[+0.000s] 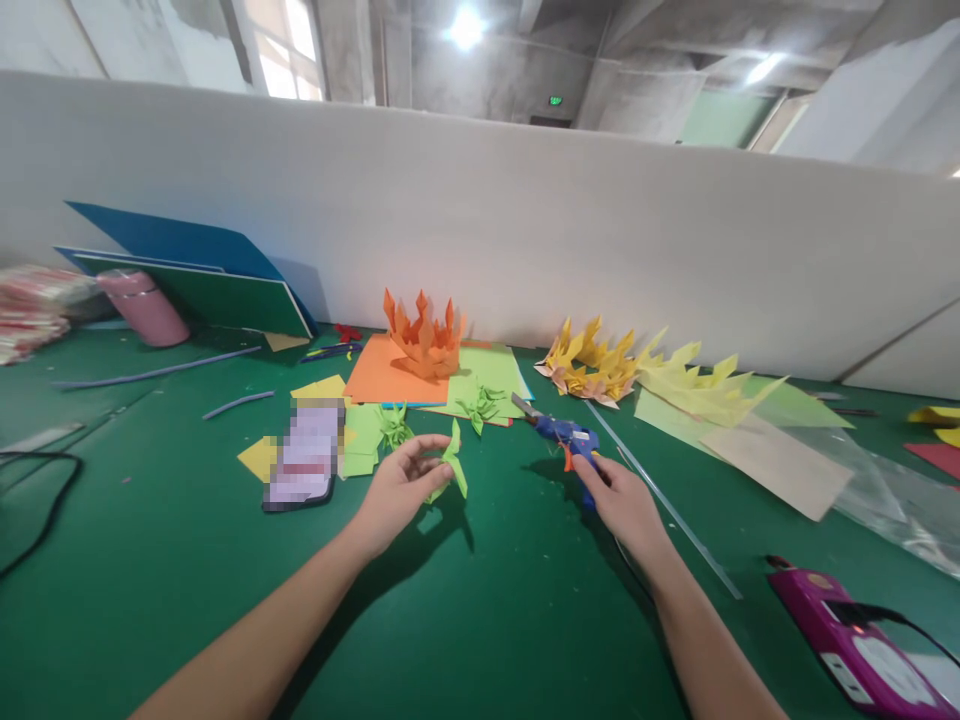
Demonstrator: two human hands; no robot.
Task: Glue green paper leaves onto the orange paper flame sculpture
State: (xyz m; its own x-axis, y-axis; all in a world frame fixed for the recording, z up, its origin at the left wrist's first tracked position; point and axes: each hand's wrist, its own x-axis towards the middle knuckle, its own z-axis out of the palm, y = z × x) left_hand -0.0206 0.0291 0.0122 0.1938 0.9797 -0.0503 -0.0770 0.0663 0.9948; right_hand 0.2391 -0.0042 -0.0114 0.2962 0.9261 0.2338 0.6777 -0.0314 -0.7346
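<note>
Two grips: left hand (397, 490) pinches green paper fold (452, 462), right hand (624, 505) clasps glue gun (568, 436); keep fingertips off nozzle (523, 404)

Bright ceiling lamp (466, 27) glares overhead; soft shadows on the table (480, 620); edges bend, fisheye.

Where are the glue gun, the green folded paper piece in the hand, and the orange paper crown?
glue gun (568, 434): head view, on its blue barrel.
green folded paper piece (453, 458): head view, on its upright leaf.
orange paper crown (424, 345): head view, on its middle spikes.
</note>
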